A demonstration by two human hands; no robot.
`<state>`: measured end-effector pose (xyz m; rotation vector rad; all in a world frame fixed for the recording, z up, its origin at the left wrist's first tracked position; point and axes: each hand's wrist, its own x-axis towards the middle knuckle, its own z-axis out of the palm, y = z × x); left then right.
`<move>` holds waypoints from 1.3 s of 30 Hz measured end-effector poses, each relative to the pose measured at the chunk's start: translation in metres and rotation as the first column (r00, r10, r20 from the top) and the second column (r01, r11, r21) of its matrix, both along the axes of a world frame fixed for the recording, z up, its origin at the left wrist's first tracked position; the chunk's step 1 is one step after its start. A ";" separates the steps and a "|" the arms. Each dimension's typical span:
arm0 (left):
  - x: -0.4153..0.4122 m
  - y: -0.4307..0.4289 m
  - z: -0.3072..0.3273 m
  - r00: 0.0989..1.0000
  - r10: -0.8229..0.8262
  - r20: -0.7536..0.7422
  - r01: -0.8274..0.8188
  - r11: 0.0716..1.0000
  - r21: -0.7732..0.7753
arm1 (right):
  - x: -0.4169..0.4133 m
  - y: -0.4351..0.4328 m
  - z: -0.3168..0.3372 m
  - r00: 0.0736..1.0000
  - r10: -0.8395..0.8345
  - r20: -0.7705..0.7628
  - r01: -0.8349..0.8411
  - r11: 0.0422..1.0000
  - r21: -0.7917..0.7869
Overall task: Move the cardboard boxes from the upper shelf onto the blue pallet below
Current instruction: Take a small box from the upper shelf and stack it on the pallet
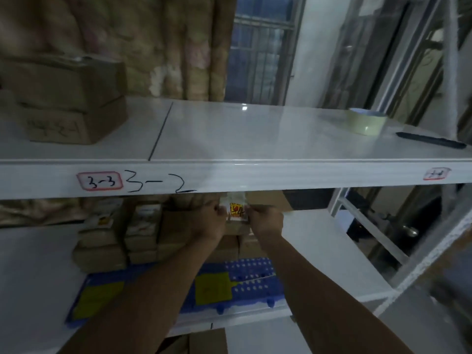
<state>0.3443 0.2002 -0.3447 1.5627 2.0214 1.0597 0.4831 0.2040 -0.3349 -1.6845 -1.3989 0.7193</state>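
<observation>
Both forearms reach over the blue perforated plastic pallet [250, 267]. The left hand [212, 221] and right hand [265, 222] curl their fingers [221, 210] round a small white-labelled cardboard box [236, 212], probably to set it level on the stacked brown boxes [102, 249]. Well above the pallet, two brown cardboard boxes [69, 98] sit on the white upper shelf [255, 134].

On the upper shelf [229, 129], cardboard boxes [74, 108] at ten o'clock, tape roll [367, 121] and pen [431, 140] at two; lower shelf [33, 264] carries blue pallet [255, 268].

Gloss against matt
Upper shelf [255, 129] is gleaming glossy; cardboard boxes [74, 103] are looking matt, blue pallet [255, 268] plastic
</observation>
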 end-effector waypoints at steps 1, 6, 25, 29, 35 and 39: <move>-0.009 0.001 -0.003 0.999 0.019 -0.038 -0.019 1.000 -0.003 | -0.008 0.005 -0.004 1.000 0.031 -0.004 -0.031 1.000 -0.005; -0.021 0.016 -0.030 0.997 0.072 0.003 -0.072 0.997 -0.032 | -0.019 0.031 -0.030 0.993 0.120 0.014 -0.119 0.990 -0.072; -0.118 0.042 -0.043 0.985 0.042 0.165 -0.022 0.992 -0.124 | -0.091 0.083 -0.076 0.992 0.119 0.043 -0.111 0.981 -0.158; -0.123 0.041 -0.048 0.995 0.040 0.094 -0.029 0.992 -0.120 | -0.105 0.084 -0.081 0.994 0.105 0.034 -0.099 0.982 -0.159; -0.115 0.045 -0.061 0.974 0.080 0.210 -0.065 0.995 -0.078 | -0.107 0.092 -0.095 0.998 0.053 0.013 -0.052 0.995 -0.085; -0.097 0.048 -0.070 0.967 0.047 0.251 -0.026 0.996 -0.087 | -0.093 0.084 -0.083 0.986 0.101 0.135 -0.091 0.993 -0.079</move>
